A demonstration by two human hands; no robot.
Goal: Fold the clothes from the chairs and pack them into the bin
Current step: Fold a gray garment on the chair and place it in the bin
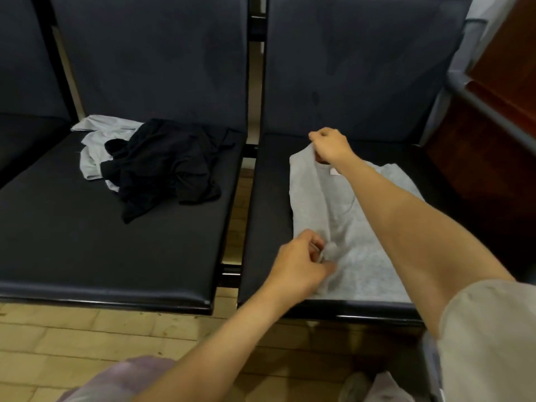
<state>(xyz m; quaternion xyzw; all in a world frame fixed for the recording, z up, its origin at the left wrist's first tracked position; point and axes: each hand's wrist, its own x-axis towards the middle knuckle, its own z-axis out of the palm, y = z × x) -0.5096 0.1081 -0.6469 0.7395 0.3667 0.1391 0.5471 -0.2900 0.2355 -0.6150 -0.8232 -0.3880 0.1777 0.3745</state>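
A light grey shirt [356, 227] lies spread on the right chair seat [269, 198], its left side folded inward over the middle. My right hand [332, 145] pinches the folded edge near the collar at the far end. My left hand [301, 264] pinches the same folded edge near the hem, close to the seat's front. On the left chair seat [87, 242] a crumpled black garment [168, 166] lies on top of a pale grey garment [95, 146]. No bin is clearly in view.
Dark padded chair backs [156, 59] rise behind both seats, with a gap between the chairs. A dark wooden cabinet with a metal frame [493, 117] stands at the right. Tiled floor [87, 343] lies in front of the seats.
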